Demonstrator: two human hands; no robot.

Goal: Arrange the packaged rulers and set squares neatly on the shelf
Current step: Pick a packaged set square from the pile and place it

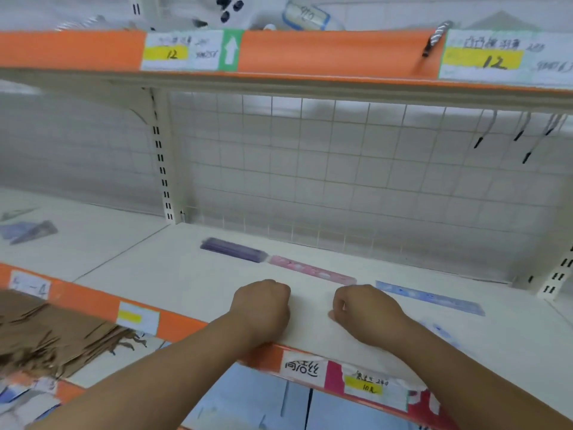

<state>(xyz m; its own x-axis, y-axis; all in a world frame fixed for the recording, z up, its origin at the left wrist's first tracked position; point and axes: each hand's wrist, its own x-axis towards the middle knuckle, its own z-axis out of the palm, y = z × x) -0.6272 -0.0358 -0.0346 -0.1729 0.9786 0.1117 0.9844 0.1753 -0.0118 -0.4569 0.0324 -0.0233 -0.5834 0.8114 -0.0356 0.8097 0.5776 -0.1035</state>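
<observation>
At shelf (173, 274) edge — left hand (263, 305), right hand (366, 311).

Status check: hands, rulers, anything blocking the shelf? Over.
Left hand and right hand curled on shelf front, nothing visible in either grip. Purple ruler, pink ruler, blue ruler in a row behind. Faint blue item by right forearm, too blurred to name.

Only the person's two arms showed, and both were bare. The left hand (263, 308) and the right hand (366, 315) were uncovered, their backs broad and smooth, the knuckles rounded. The left forearm (155, 377) and the right forearm (465, 367) ran bare from the wrists to the lower edge of the view, each widening toward the elbow. The view was soft, so nails and fine lines on the fingers (338, 315) could not be made out.
</observation>
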